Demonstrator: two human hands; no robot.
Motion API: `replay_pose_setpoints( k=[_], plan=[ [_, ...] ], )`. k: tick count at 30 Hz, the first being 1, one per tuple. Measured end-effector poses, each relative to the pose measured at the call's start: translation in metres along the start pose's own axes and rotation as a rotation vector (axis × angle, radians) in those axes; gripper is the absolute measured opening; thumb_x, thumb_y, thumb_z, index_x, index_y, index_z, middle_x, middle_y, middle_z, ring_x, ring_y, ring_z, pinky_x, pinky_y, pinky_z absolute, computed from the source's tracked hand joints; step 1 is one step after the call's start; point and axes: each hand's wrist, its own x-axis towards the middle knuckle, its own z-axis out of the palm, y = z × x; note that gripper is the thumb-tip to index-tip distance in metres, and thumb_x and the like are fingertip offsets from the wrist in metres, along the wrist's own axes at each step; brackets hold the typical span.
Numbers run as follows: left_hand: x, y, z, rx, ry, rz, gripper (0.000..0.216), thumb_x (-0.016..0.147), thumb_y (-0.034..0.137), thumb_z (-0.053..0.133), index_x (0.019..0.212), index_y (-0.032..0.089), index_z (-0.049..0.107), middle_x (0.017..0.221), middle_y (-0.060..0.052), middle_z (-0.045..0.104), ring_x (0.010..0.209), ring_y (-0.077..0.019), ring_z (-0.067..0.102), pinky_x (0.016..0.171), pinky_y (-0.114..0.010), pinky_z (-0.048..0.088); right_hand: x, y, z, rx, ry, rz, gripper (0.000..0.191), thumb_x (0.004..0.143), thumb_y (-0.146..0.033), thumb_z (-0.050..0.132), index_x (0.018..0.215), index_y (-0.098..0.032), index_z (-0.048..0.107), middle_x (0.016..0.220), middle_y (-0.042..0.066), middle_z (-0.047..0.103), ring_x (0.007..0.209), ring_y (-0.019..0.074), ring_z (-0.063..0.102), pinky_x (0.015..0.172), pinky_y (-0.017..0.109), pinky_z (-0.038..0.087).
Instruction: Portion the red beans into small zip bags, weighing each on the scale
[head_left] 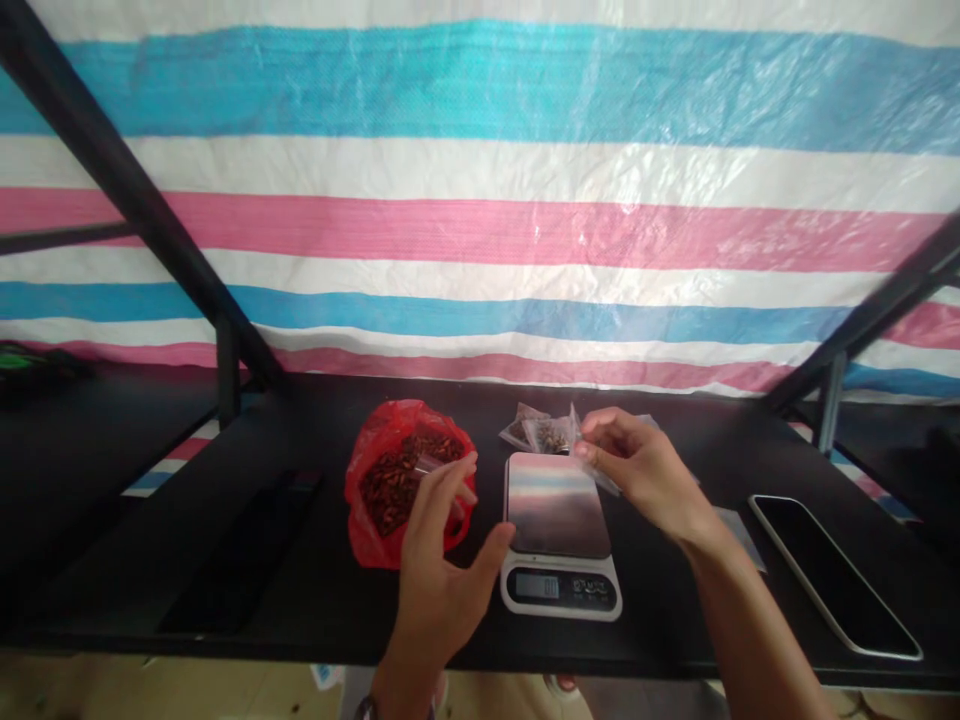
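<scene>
Scale (559, 505) sits between your hands, seemingly for easy reach; your right hand (637, 460) pinches a clear bag (575, 425), your left hand (450, 570) gapes beside the red bag (373, 548), any hold unclear.

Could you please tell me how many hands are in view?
2: the left hand near the red bag; the right hand, pinching a clear bag, near the scale.
</scene>
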Motion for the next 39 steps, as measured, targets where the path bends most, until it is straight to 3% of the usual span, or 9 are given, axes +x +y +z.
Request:
replay_pose_setpoints(
  k=[4,7,9,14,18,25,31,34,39],
  plan=[
    [-0.01,0.0,0.007,-0.285,-0.122,-0.227,0.077,0.084,0.064,0.085,0.15,0.028,0.065,0.145,-0.013,0.071,0.117,-0.0281,0.074,0.101,-0.04,0.06,-0.011,-0.029,0.05,0.196,-0.271,-0.017,0.035,0.087,-0.052,0.086,0.093,-0.023,0.068,0.082,-0.002,0.067,0.063,0.011,0.049,0.058,0.027,0.039],
    [-0.014,-0.005,0.006,-0.47,-0.135,-0.375,0.08,0.079,0.071,0.086,0.143,0.026,0.072,0.147,-0.014,0.072,0.136,-0.0333,0.068,0.117,-0.044,0.053,-0.016,-0.035,0.075,0.246,-0.364,-0.013,0.031,0.089,-0.048,0.086,0.095,-0.023,0.069,0.079,-0.004,0.066,0.061,0.0101,0.045,0.056,0.026,0.037],
    [-0.014,-0.008,0.002,-0.566,-0.085,-0.436,0.077,0.075,0.069,0.089,0.136,0.024,0.076,0.141,-0.014,0.077,0.135,-0.0333,0.07,0.116,-0.042,0.054,-0.017,-0.036,0.084,0.261,-0.383,-0.009,0.027,0.09,-0.045,0.086,0.096,-0.024,0.069,0.078,-0.004,0.066,0.059,0.0101,0.044,0.054,0.026,0.036],
    [-0.006,-0.011,-0.015,-0.687,-0.02,-0.45,0.076,0.069,0.071,0.092,0.125,0.021,0.078,0.119,-0.014,0.084,0.111,-0.0301,0.081,0.098,-0.036,0.064,-0.018,-0.043,0.093,0.127,-0.371,-0.135,0.008,0.098,-0.031,0.076,0.105,-0.028,0.077,0.104,0.0,0.076,0.072,0.0135,0.06,0.065,0.029,0.05],
    [-0.005,-0.016,-0.029,-0.703,-0.066,-0.457,0.076,0.068,0.073,0.092,0.121,0.02,0.077,0.118,-0.013,0.083,0.112,-0.0296,0.08,0.098,-0.034,0.062,-0.019,-0.055,0.098,-0.005,-0.47,-0.208,0.012,0.102,-0.023,0.071,0.106,-0.032,0.079,0.102,-0.001,0.077,0.094,0.0177,0.07,0.087,0.031,0.055],
    [-0.013,-0.02,-0.043,-0.812,-0.239,-0.56,0.063,0.078,0.062,0.092,0.123,0.023,0.074,0.111,-0.006,0.08,0.104,-0.0209,0.074,0.092,-0.026,0.055,-0.022,-0.062,0.099,-0.138,-0.57,-0.234,0.02,0.107,-0.011,0.055,0.096,-0.024,0.066,0.102,0.001,0.067,0.091,0.0148,0.062,0.082,0.028,0.048],
    [0.001,-0.01,-0.052,-0.825,-0.345,-0.602,0.048,0.084,0.061,0.088,0.104,0.019,0.078,0.094,-0.003,0.074,0.088,-0.0144,0.068,0.083,-0.024,0.052,-0.022,-0.071,0.092,-0.11,-0.574,-0.266,0.025,0.114,-0.024,0.049,0.09,-0.023,0.057,0.098,0.001,0.062,0.086,0.0146,0.056,0.077,0.028,0.044],
    [0.003,-0.012,-0.056,-0.809,-0.253,-0.604,0.051,0.081,0.062,0.089,0.107,0.019,0.078,0.094,-0.005,0.078,0.086,-0.0162,0.071,0.081,-0.025,0.055,-0.018,-0.067,0.1,-0.094,-0.522,-0.25,0.02,0.112,-0.027,0.053,0.095,-0.024,0.062,0.096,0.0,0.063,0.084,0.0154,0.056,0.076,0.028,0.044],
    [-0.001,-0.021,-0.081,-0.492,0.094,-0.526,0.048,0.081,0.055,0.092,0.113,0.021,0.079,0.105,-0.007,0.082,0.096,-0.0207,0.077,0.089,-0.028,0.06,-0.005,-0.036,0.139,-0.249,-0.261,-0.169,0.015,0.108,-0.024,0.056,0.112,-0.023,0.07,0.102,0.004,0.072,0.089,0.0204,0.064,0.084,0.035,0.049]
  ],
)
